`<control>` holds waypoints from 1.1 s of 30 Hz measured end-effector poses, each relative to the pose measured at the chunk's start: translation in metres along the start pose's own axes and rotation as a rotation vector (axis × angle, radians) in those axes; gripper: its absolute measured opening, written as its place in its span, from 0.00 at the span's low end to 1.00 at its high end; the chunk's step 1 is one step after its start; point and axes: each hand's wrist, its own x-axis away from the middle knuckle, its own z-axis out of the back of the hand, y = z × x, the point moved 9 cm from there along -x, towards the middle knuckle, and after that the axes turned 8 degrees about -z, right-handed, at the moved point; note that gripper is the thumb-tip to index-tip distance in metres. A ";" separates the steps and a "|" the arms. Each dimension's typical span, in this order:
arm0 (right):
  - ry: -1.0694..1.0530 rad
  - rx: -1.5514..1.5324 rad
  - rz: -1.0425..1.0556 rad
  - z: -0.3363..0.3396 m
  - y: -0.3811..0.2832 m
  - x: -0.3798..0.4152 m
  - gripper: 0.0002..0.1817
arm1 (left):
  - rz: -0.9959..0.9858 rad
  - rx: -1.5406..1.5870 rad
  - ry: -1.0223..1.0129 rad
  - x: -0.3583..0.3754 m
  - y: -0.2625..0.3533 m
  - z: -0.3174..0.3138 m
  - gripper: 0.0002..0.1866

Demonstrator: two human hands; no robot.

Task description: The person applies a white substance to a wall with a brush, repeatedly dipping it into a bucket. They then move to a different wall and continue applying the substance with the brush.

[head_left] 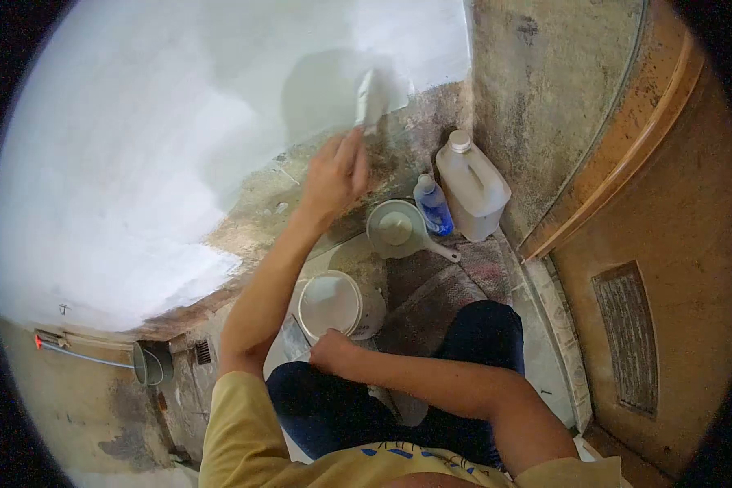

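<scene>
My left hand point(333, 176) is raised to the wall, its fingers closed round the handle of a paintbrush point(365, 93). The brush looks white and its tip is at the wall point(211, 122), close to the lower edge of the white coat. Below that edge the bare wall is brown and stained. Down by my knees, my right hand point(333, 355) is closed at the near rim of a white bucket point(368, 313). Pale paint shows inside it. The fingers of my right hand are partly hidden.
A white dipper point(379, 241), a blue bottle point(434, 210) and a white jug point(481, 183) stand in the corner. At right is a wooden door point(667, 244) with a vent point(629, 337). A dark pail point(150, 363) sits far left.
</scene>
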 end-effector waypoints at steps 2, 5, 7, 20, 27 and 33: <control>-0.021 0.001 -0.048 -0.006 0.007 -0.002 0.09 | 0.064 -0.077 -0.008 0.025 -0.005 0.025 0.21; -0.041 0.094 -0.101 0.004 0.013 0.005 0.09 | 0.164 -0.167 0.009 0.074 -0.015 0.058 0.20; -0.046 0.094 -0.120 0.002 0.016 0.006 0.09 | 0.212 -0.192 0.022 0.104 -0.015 0.074 0.19; 0.039 0.037 -0.002 0.034 0.019 0.030 0.09 | 0.539 -0.013 -0.090 0.126 0.023 0.094 0.15; -0.071 0.123 -0.386 0.141 0.108 0.102 0.07 | 0.992 0.155 0.195 0.177 0.069 0.161 0.14; -0.039 0.184 -0.636 0.171 0.131 0.119 0.19 | 1.309 0.184 0.438 0.238 0.082 0.199 0.15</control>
